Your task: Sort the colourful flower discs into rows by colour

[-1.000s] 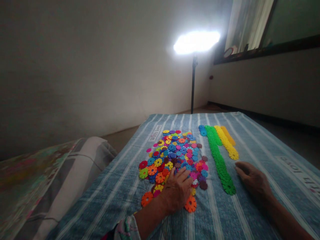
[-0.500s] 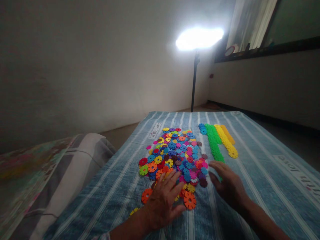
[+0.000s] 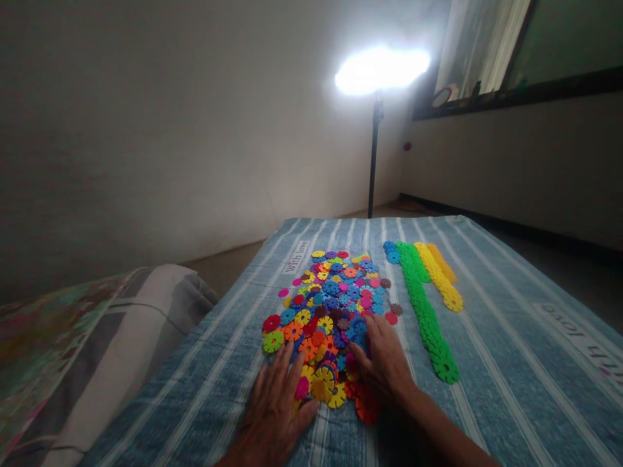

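Observation:
A loose heap of flat, notched plastic discs point(image 3: 331, 288) in many colours lies on the striped blue cloth. My left hand point(image 3: 277, 395) rests at the heap's near left edge, fingers stretched and thumb apart, touching discs beside it. On the near right side, my right hand point(image 3: 387, 357) lies over some discs with its thumb away from the fingers; what is beneath its palm is hidden. Further right runs a long row of overlapping green discs point(image 3: 426, 314), next to a row of yellow discs point(image 3: 438, 279) and a few blue discs point(image 3: 392, 253).
The striped cloth point(image 3: 506, 337) covers the surface. A lit lamp on a black stand point(image 3: 373, 155) stands beyond its far edge. To the left is a patterned, grey-and-white bedcover point(image 3: 131, 337). A window point(image 3: 487, 45) sits at upper right.
My right hand has moved left from beside the green row onto the heap. My left hand has shifted left and nearer to me, and the near discs are pushed closer together.

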### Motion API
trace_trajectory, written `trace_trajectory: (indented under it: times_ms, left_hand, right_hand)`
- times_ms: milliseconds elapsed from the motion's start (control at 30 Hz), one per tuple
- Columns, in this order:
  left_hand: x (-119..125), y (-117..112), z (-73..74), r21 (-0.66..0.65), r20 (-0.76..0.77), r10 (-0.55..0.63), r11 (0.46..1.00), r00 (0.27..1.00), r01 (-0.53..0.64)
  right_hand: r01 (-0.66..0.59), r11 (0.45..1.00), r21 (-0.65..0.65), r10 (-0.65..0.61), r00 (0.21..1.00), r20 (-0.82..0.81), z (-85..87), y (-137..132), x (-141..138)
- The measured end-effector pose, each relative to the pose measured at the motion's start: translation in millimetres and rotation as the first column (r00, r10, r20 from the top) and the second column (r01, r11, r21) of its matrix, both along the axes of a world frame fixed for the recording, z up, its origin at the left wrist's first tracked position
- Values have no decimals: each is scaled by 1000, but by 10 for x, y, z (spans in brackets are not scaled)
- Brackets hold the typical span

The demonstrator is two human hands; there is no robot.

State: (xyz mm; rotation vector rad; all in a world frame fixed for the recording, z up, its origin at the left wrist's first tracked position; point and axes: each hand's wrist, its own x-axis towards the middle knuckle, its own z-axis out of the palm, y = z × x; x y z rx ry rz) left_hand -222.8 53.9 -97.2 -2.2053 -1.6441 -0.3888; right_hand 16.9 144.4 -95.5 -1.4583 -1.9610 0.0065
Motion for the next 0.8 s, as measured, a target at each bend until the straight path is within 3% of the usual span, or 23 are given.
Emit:
trace_trajectory:
  times_ms: [100,300,533,667,800]
  left_hand:
    - [154,71,44,14,22,-54,998,998,54]
    - [401,172,159,-1,107,-105,994,989,106]
    - [613,281,227,-32,171,-211,975,962,220]
    - [708,524,371,-30,205,-228,970,952,240]
    - [764,894,539,-102,240,-121,983,963,149]
  right_hand:
    - [-31,999,25,32,999,-29,69,99,24]
    - [157,985,-67,-158,987,-9,193,351,157]
    - [-131,989,-65,118,977,-178,169,287,3]
    - [-133,989,-59,119,972,-204,166,290,20]
    - [-164,986,-39,153,968,-199,112,253,7]
